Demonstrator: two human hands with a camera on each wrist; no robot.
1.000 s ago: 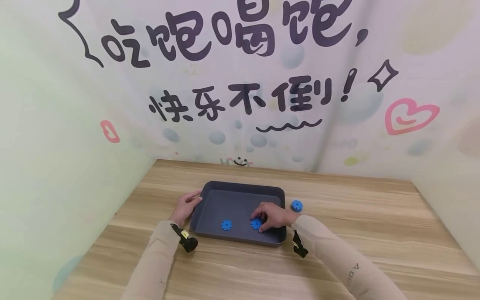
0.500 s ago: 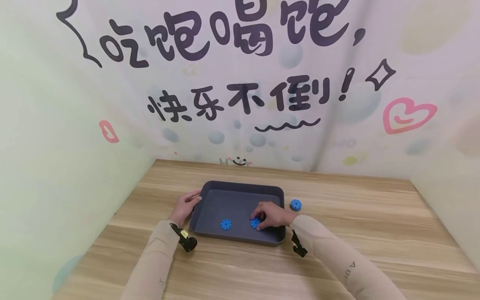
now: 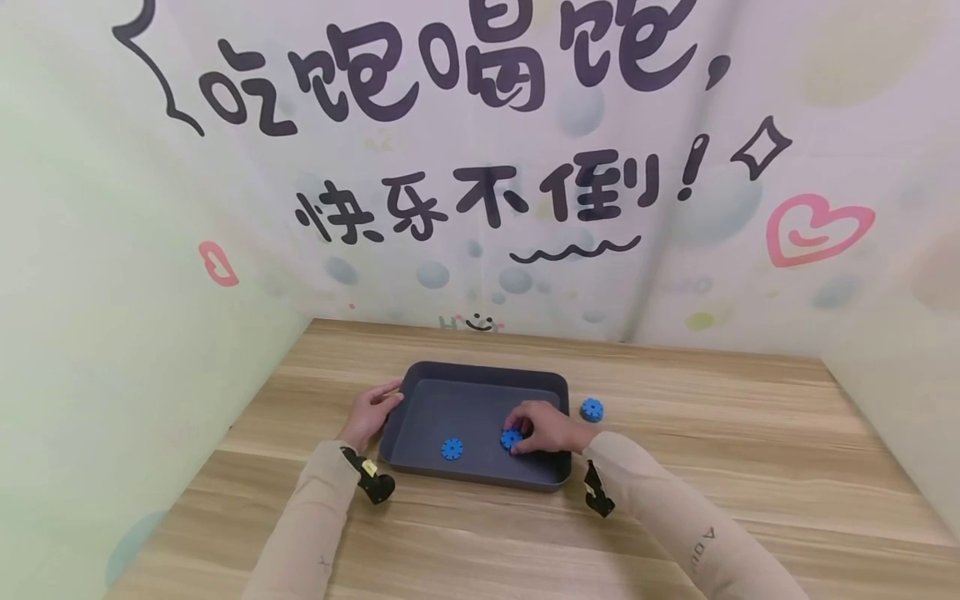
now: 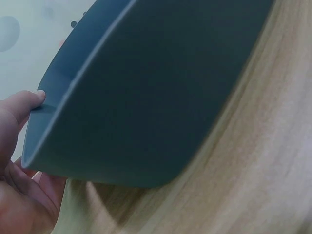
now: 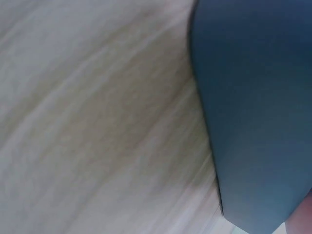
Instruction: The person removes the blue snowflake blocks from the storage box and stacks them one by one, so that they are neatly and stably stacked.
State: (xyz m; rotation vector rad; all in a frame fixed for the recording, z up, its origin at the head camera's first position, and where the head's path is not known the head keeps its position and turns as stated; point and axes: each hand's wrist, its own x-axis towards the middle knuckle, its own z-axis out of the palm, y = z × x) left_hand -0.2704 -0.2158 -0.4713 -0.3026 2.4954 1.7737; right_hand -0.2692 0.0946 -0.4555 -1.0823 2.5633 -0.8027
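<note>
A dark blue-grey rectangular tray [image 3: 465, 400] rests on the wooden table. My left hand [image 3: 369, 414] grips its left wall; in the left wrist view the thumb [image 4: 31, 100] laps over the rim and the other fingers lie outside. Inside the tray, toward the right, my right hand [image 3: 543, 427] pinches a blue notched disc [image 3: 511, 439] between thumb and fingers. A second blue notched disc [image 3: 452, 449] lies flat on the tray floor, left of it. The right wrist view shows mostly the tray's outer wall [image 5: 253, 122], with a sliver of the hand at the lower right.
Just outside the tray's right wall sits a small stack of blue notched discs [image 3: 592, 409] on the table [image 3: 720, 433]. A printed fabric backdrop [image 3: 480, 283] stands behind the table, and pale walls flank it.
My right hand has shifted slightly toward the back of the tray, bringing the pinched disc with it. The left hand, the tray and the other disc stay put.
</note>
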